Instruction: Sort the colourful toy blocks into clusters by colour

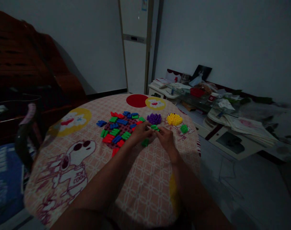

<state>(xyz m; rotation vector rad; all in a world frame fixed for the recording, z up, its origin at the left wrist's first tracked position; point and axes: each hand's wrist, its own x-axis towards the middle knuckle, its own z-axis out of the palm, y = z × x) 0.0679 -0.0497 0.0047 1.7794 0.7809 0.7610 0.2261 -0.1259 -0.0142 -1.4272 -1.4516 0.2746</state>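
Between my two hands, just above the table, is a small green knobbly toy piece (155, 127). My left hand (142, 132) grips its left side, and the fingers of my right hand (164, 135) pinch its right side. Below my left hand, another green piece (144, 142) lies on the cloth. To the left spread loose red, blue and green toy pieces (117, 131). Beyond my hands sit a purple knobbly cluster (154, 118) and a yellow one (174, 119). A small green cluster (184, 128) rests right of my right hand.
A patterned cloth covers the round table (145, 179). At the left stand a dark wooden bench (27, 64) and a chair arm (27, 134). A cluttered glass-topped cabinet (198, 95) lines the right wall. A tall white appliance (135, 60) stands at the back.
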